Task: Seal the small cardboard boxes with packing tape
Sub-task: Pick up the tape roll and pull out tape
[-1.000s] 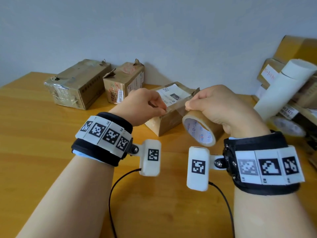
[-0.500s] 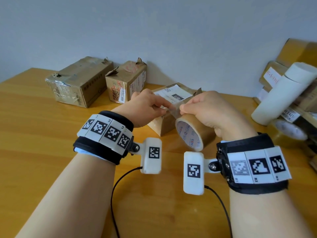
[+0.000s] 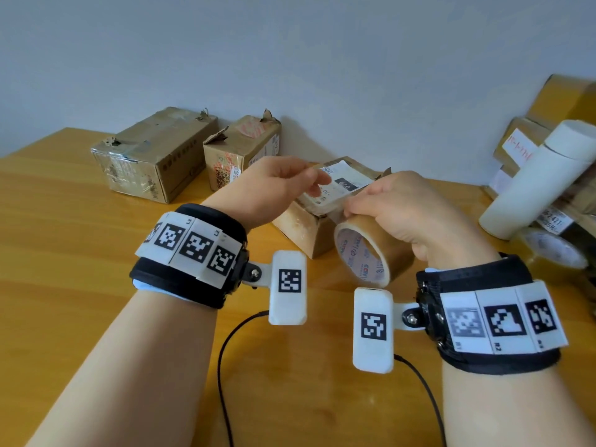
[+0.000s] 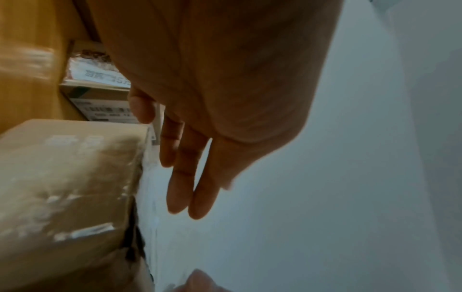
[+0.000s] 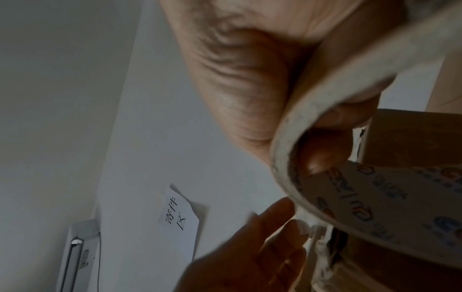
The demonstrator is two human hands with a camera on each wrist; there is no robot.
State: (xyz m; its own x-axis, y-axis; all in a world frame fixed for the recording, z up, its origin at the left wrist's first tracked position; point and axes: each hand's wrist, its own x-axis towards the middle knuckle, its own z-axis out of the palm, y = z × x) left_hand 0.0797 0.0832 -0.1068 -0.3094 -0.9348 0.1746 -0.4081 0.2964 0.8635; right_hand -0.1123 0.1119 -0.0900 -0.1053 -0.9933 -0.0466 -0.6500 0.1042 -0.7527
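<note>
A small cardboard box (image 3: 306,233) with a white label (image 3: 343,180) lies on the wooden table (image 3: 64,253), just beyond both hands. My right hand (image 3: 371,214) grips a roll of brown packing tape (image 3: 387,256) at the box's near right corner, fingers through the core (image 5: 375,197). My left hand (image 3: 317,186) hovers over the box top and pinches the free tape end between thumb and forefinger. In the left wrist view the thumb (image 4: 140,110) lies beside the box (image 4: 62,187), the other fingers fairly straight. A short clear stretch of tape runs between the hands.
Two more worn boxes (image 3: 154,156) (image 3: 242,150) stand at the back left by the wall. At the right are a white tube (image 3: 535,185), stacked boxes (image 3: 564,108) and another tape roll (image 3: 554,250). Wrist-camera cables (image 3: 225,366) trail over the table's near side.
My left hand has drawn up and back over the box top, away from the roll, pulling tape out. The right hand has tilted the roll down toward the box's near corner.
</note>
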